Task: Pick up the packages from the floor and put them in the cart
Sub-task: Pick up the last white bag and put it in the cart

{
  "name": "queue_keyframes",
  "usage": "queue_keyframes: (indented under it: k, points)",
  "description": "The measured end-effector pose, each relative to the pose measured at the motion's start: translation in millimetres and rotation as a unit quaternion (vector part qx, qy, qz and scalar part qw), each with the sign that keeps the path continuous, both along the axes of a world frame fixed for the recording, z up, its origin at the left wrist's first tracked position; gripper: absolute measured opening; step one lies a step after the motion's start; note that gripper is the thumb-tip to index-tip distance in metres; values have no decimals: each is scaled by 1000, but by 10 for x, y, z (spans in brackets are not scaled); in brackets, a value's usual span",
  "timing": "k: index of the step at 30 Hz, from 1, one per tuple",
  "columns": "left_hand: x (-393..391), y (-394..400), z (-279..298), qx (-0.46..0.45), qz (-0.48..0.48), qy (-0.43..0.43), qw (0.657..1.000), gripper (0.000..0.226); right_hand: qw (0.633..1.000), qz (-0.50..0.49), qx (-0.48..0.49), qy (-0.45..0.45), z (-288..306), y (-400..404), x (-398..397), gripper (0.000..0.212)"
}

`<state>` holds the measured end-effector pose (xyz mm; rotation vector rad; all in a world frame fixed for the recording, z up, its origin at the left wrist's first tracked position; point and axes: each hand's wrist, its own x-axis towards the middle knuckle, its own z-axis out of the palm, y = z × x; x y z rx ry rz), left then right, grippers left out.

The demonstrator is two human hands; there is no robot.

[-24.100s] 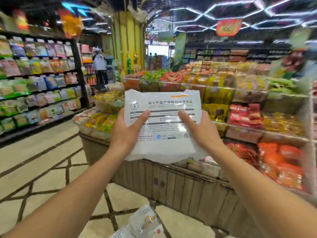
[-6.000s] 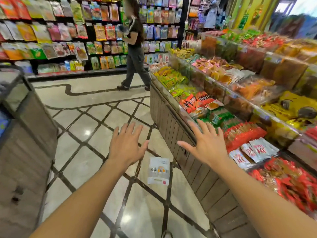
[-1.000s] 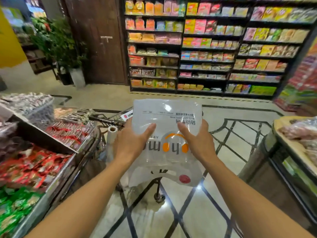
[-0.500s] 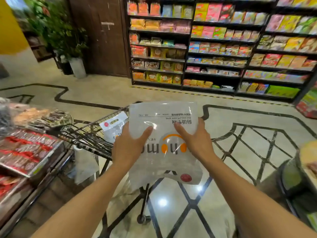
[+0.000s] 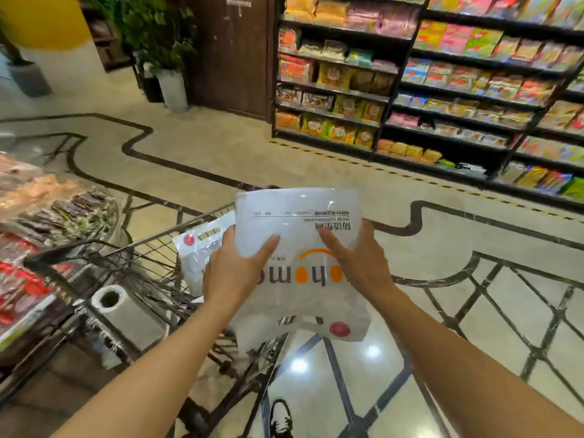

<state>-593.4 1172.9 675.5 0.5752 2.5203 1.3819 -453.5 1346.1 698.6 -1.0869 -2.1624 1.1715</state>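
Observation:
I hold a white plastic package with orange and grey lettering in front of me, upside down. My left hand grips its left edge and my right hand its right edge, thumbs on the front. The package hangs over the right side of a black wire cart. Another white package with a red dot stands inside the cart, just left of my left hand.
A roll of clear film lies by the cart's near left. A snack display bin flanks the cart on the left. Shelves of snacks line the back right, a potted plant stands at the back. My shoe shows below.
The view has tilted down and closer to the cart. The package, held by both hands, now sits lower over the cart's right edge, and the film roll has come into view.

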Motion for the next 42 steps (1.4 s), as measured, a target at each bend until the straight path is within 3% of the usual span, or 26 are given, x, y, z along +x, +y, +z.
queue_keyframes:
  k: [3, 6, 15, 20, 24, 27, 30, 37, 42]
  points:
    - [-427, 330, -178, 14, 23, -31, 999, 77, 1000, 8, -1, -15, -149, 402, -520, 71]
    - [-826, 539, -354, 11, 57, -67, 996, 83, 998, 35, -6, -44, -277, 682, -1050, 63]
    - [-1499, 538, -894, -64, 181, -159, 968, 94, 982, 156, -25, -104, -992, 871, -2198, 73]
    - [-1447, 355, -1271, -73, 251, -227, 938, 107, 956, 251, -52, -144, -1377, 765, -2496, 75]
    - [-1269, 276, -1483, -52, 332, -276, 900, 102, 924, 326, -64, -191, -1708, 708, -2677, 95]
    - [-1131, 282, -1611, -42, 388, -290, 874, 103, 899, 375, -78, -214, -1912, 675, -2762, 92]
    - [-1017, 327, -1713, -50, 431, -296, 851, 103, 879, 405, -77, -239, -2082, 642, -2818, 113]
    - [-1002, 496, -1877, -144, 457, -258, 839, 90, 870, 414, -130, -234, -2443, 735, -2816, 109]
    - [-929, 478, -1953, -93, 471, -260, 837, 89, 861, 421, -152, -241, -2535, 699, -2859, 112]
